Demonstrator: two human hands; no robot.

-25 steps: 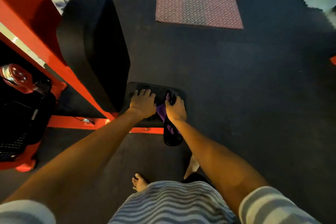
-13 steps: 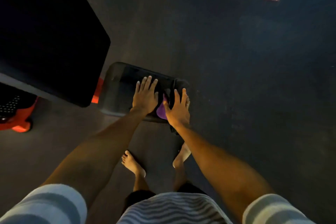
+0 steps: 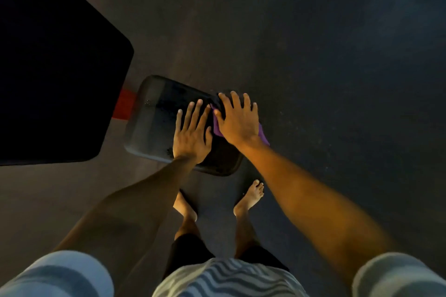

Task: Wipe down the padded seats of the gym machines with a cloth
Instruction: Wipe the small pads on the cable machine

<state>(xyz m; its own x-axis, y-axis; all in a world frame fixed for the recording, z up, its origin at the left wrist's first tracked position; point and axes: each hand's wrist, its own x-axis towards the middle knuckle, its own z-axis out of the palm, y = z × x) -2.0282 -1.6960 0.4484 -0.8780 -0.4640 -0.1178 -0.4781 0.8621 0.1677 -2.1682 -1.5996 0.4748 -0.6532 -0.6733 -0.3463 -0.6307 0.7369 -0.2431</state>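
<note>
A small black padded seat [image 3: 154,123] lies low in the middle of the view, with wet marks on its surface. My left hand [image 3: 191,134] rests flat on the seat with straight, spread fingers. My right hand [image 3: 237,119] presses a purple cloth [image 3: 263,136] against the seat's right end, fingers straight and spread. Only the cloth's edges show, beside my thumb and by my wrist; my palm hides the remainder.
A large black back pad [image 3: 55,75] fills the upper left and overhangs the floor. A short red frame bar [image 3: 124,107] shows between it and the seat. Dark rubber flooring [image 3: 325,55] stretches to the right. My bare feet [image 3: 251,196] stand just below the seat.
My right hand has slid with the cloth toward the seat's right end, fingers now flat. My head has moved closer and over the seat; the red frame and pink mats left the view.
</note>
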